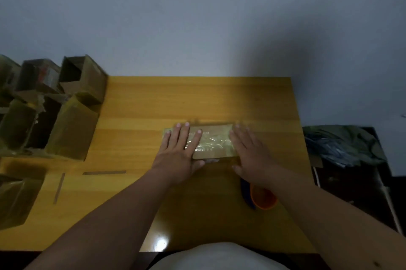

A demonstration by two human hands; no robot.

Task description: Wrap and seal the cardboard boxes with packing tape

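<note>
The cardboard box (211, 141) lies flat near the middle of the wooden table (197, 98), its long axis running left to right across the person's view, parallel to the table's far edge. Its broad top face points upward and is covered with glossy, wrinkled packing tape (214, 143) that catches the light.

In the head view, the left hand (181, 151) rests palm down on the left end of the box, fingers straight and slightly spread, fingertips reaching the box's far edge, the thumb lying along the near edge. The right hand (250, 151) lies palm down at the right end of the box, fingers straight and close together, pointing away from the person; motion blur softens the fingertips, so whether they press the box top or the table just beside it cannot be told.

Near the box, toward the person and under the right wrist, sits a tape dispenser (260, 197) with an orange and blue body. Well to the left of the box, a cluster of taped cardboard boxes (70, 124) stands at the table's left edge. Two thin brown strips (104, 172) lie on the table between that cluster and the box. To the right of the box, off the table, lies a dark heap of bags (342, 146).
</note>
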